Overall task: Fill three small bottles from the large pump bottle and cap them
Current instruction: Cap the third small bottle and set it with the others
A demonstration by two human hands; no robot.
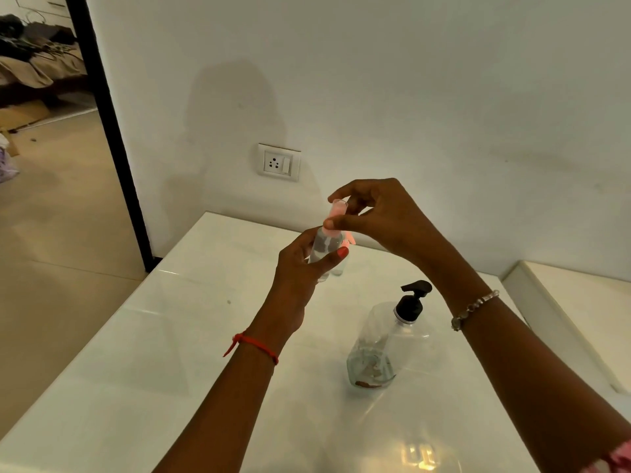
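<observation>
At frame centre the left hand (300, 264) gripped a small clear bottle (324, 245) above the white table (153, 353), while the right hand (379, 216) pinched its pink cap (336, 213). The large pump bottle (386, 339) stood lower right. A second small bottle (338, 269) showed partly behind.

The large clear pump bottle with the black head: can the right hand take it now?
Probably not yet: the right hand pinches the pink cap on the small clear bottle in the left hand. Otherwise the way to the large clear pump bottle looks free.
</observation>
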